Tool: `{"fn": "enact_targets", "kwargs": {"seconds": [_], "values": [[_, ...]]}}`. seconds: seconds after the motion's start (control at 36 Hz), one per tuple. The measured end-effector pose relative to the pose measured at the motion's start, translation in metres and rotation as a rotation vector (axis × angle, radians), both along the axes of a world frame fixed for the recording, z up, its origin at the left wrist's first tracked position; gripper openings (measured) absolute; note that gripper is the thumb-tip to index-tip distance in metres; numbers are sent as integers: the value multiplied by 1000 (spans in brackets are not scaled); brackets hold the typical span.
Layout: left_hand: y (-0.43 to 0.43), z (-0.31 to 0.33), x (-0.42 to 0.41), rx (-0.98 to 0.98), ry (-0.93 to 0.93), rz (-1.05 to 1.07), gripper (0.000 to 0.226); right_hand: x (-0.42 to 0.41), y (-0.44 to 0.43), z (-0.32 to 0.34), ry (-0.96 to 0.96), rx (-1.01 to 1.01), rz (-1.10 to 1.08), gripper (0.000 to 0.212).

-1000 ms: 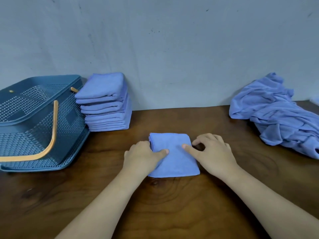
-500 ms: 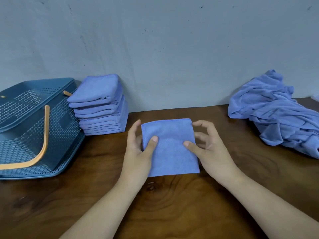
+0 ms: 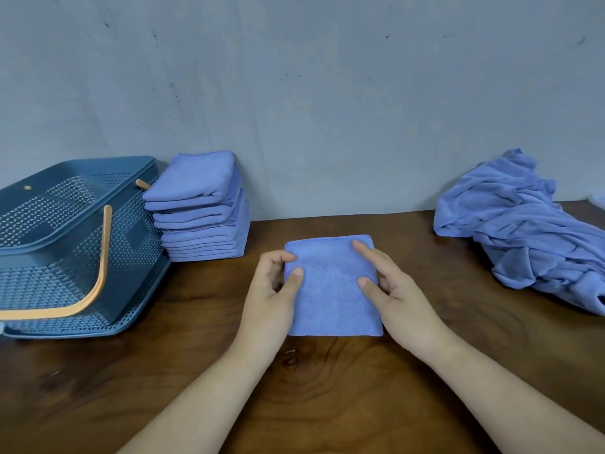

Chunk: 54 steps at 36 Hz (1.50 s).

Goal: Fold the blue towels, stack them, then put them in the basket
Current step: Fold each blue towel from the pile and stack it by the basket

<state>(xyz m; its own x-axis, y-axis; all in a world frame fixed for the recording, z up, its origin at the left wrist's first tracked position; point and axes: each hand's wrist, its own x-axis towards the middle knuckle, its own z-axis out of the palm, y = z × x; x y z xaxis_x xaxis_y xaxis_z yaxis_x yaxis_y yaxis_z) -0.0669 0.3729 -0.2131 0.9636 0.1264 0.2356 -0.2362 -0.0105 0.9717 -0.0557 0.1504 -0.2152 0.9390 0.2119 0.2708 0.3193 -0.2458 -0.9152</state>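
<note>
Blue cloth, a folded towel (image 3: 330, 290), is held at the middle of the wooden table (image 3: 327, 404). Its left edge is pinched by the left hand (image 3: 271, 290), thumb on top and fingers curled at the edge. Its right edge is gripped by the right hand (image 3: 399, 299), thumb and straight forefinger laid on top, the other fingers curled beside it. A stack of folded towels (image 3: 199, 208) is set against the wall (image 3: 327, 109), just beside the basket (image 3: 131, 231) at the left. Unfolded towels (image 3: 523, 231) are heaped at the right.
</note>
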Motion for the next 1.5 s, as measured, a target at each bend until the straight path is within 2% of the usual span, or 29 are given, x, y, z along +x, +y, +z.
{"fn": "enact_targets", "kwargs": {"seconds": [0.14,0.25,0.33,0.42,0.56,0.78,1.0,1.08,1.25,1.5], "values": [[2,11,-5,24,-13,-52,24,-7,1,14,30,-1,-27,56],[9,31,-10,94,-73,-17,31,-19,10,37,115,205,30,58],[24,49,-12,153,-92,-4,37,-26,21,55,155,322,117,71],[47,71,-15,155,-87,-16,43,-25,39,73,129,302,154,81],[88,111,-14,229,-116,15,50,-9,79,111,94,303,114,76],[157,168,27,395,-167,190,51,44,155,163,18,239,88,66],[223,212,119,580,18,236,52,141,222,198,108,217,91,55],[232,210,143,604,100,203,56,166,237,192,148,182,81,48],[242,190,172,784,203,182,55,196,252,162,167,54,79,52],[236,170,185,1217,248,233,54,202,253,141,25,-250,-10,56]]}}
